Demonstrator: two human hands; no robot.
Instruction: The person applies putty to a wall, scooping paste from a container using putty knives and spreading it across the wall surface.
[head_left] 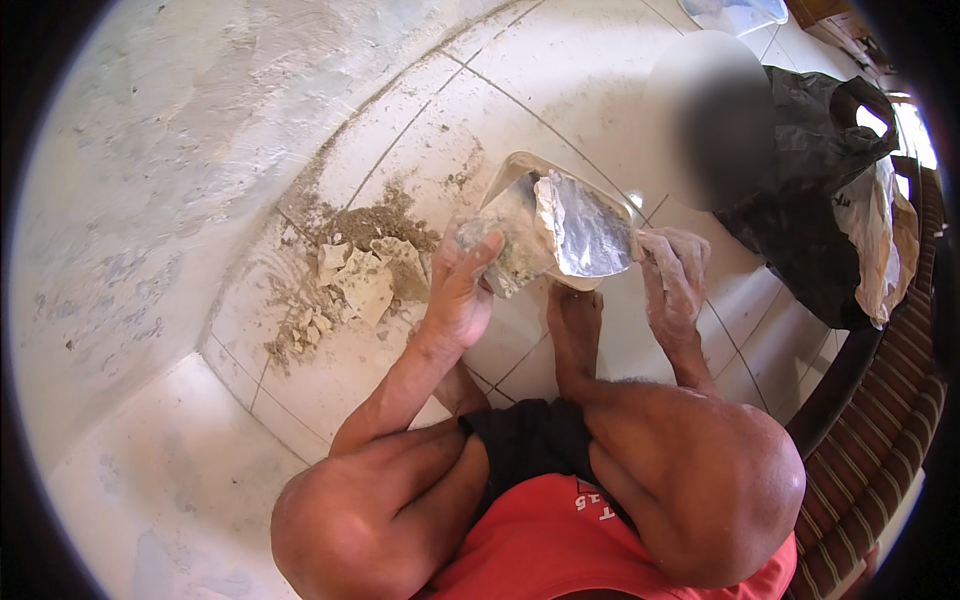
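Note:
My left hand grips a thin, greyish flat plate smeared with dried plaster, its thumb lying on top. Against the plate's right side is a shiny silvery sheet with a crust of white plaster along its left edge. My right hand, dusted white, has its bent fingers pinched at the silvery sheet's right edge. Beneath both pieces shows the rim of a shallow beige tray; most of it is covered. Whether the sheet rests on the tray or hangs above it, I cannot tell.
On the white tiles to the left lie broken plaster chunks and brown debris, beside a patchy wall. A black plastic bag stands at right, near a striped seat. A clear plastic basin is at the far edge.

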